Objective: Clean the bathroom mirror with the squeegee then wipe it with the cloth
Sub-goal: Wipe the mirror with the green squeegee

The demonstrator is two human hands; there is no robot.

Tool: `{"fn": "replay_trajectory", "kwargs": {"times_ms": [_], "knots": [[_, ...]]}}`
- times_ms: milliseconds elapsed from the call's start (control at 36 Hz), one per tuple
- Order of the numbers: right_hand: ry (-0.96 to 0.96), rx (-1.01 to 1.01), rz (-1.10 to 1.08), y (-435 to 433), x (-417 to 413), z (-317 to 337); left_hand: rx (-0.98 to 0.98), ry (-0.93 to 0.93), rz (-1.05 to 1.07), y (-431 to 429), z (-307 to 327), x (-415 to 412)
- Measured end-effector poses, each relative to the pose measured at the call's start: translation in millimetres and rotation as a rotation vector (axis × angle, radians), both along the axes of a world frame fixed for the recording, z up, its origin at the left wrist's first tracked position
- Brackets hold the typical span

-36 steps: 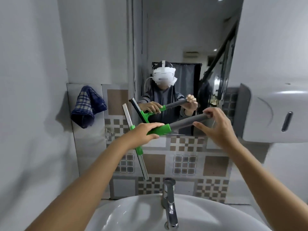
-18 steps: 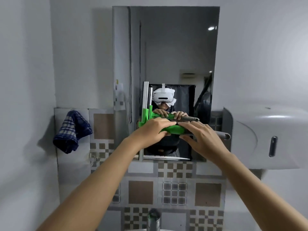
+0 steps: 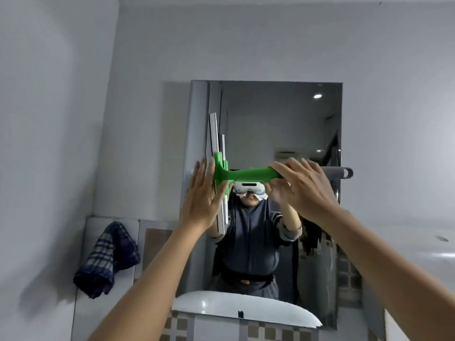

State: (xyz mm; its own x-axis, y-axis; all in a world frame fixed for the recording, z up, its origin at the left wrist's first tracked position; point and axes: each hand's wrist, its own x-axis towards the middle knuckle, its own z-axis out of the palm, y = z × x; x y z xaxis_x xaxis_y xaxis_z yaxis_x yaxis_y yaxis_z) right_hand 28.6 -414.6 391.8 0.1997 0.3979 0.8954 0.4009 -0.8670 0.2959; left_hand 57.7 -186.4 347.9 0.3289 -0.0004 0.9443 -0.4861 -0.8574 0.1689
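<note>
We have the squeegee (image 3: 242,174) up against the left part of the bathroom mirror (image 3: 278,124), its blade standing upright along the glass near the mirror's left edge and its green handle running out level to the right, ending in a grey grip that pokes past our right hand (image 3: 304,187). That right hand is wrapped over the handle where the green meets the grey, fingers (image 3: 283,169) curled down around it, so it is plainly grasping the squeegee. Our left hand (image 3: 200,196) is a different story: palm flat, fingers (image 3: 204,168) spread and straight, pressed against the back of the blade head just left of the green bracket, bracing it rather than gripping anything. Both bare forearms reach up from the bottom of the view. In the glass we see the reflection of the person (image 3: 248,242) in a dark top, arms raised to match ours, and below them the pale rim of the basin (image 3: 221,303) reflected at the mirror's lower edge. Off to the left, well apart from the mirror, the cloth (image 3: 108,259), a dark blue and white checked one, hangs bunched against the wall panel above the patterned tiles (image 3: 177,326), untouched by either hand. The walls around us are plain grey.
</note>
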Motion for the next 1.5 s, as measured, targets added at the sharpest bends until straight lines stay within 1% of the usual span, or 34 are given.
{"fn": "replay_trajectory", "kwargs": {"times_ms": [56,111,194,306,389,500,667,889,1028,1167,1278,1500], "knots": [[-0.020,-0.006,-0.005,5.3,3.1,18.2,-0.074,0.010,-0.021,10.4,-6.3,7.4],[-0.038,-0.010,-0.005,11.2,4.9,34.1,-0.067,0.012,-0.002,18.8,-17.2,14.0],[-0.015,0.020,-0.004,21.0,10.2,54.6,-0.135,0.123,-0.025,31.9,-40.4,30.7],[0.011,0.073,0.019,38.8,23.5,73.3,-0.098,0.093,0.011,40.2,-58.5,50.7],[-0.019,0.088,0.031,54.9,32.6,81.4,-0.089,0.076,0.017,40.1,-60.5,54.3],[-0.044,0.096,0.059,72.4,38.3,88.7,-0.014,0.057,0.074,46.6,-67.5,64.4],[-0.032,0.096,0.045,88.2,47.0,99.2,0.026,0.031,0.124,48.9,-68.9,67.9],[-0.021,0.090,0.031,90.6,48.5,104.4,0.028,0.039,0.160,53.2,-71.5,76.1],[-0.018,0.054,-0.004,90.4,43.2,113.8,-0.010,0.049,0.105,51.1,-68.2,76.4],[-0.026,0.023,-0.045,93.6,35.2,121.8,0.040,0.003,0.164,46.7,-64.0,59.8],[-0.023,0.007,-0.066,94.3,31.8,123.5,0.049,0.023,0.181,47.5,-63.8,62.3],[-0.009,0.098,-0.077,67.0,24.6,116.1,0.049,0.023,0.171,48.2,-61.6,60.2]]}}
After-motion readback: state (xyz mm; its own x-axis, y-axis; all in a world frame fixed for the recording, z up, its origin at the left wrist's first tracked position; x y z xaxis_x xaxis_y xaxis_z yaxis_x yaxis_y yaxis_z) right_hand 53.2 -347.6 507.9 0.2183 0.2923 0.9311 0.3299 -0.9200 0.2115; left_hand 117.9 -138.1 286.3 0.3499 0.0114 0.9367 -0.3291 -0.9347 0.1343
